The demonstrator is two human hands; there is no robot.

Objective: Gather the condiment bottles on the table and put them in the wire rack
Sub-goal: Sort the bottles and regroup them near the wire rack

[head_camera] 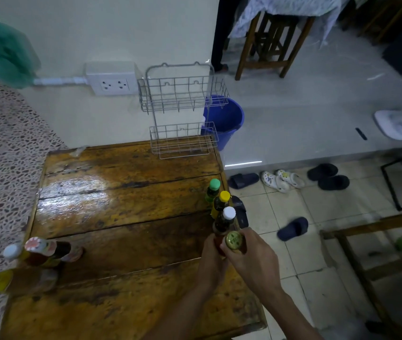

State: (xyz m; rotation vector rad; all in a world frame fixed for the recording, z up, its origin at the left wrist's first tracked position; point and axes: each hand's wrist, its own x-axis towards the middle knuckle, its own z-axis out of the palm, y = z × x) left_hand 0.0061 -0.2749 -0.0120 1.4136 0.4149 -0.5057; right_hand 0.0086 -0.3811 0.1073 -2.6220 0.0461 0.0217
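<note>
A two-tier wire rack (182, 111) stands empty at the far edge of the wooden table (121, 192), against the wall. Along the table's right edge stand three bottles in a row: green-capped (213, 188), yellow-capped (222, 202) and white-capped (227, 218). In front of them my right hand (251, 258) grips a gold-capped bottle (233, 240) at the neck. My left hand (211, 263) wraps the same bottle's body from the left. At the table's left edge stand several more bottles (43, 251), blurred, one with a red-and-white cap.
A wall socket box (111, 81) sits left of the rack. A blue bucket (224, 119) stands on the raised floor behind the rack. Slippers and sandals (293, 228) lie on the tiles right of the table. A wooden stool (272, 42) stands further back.
</note>
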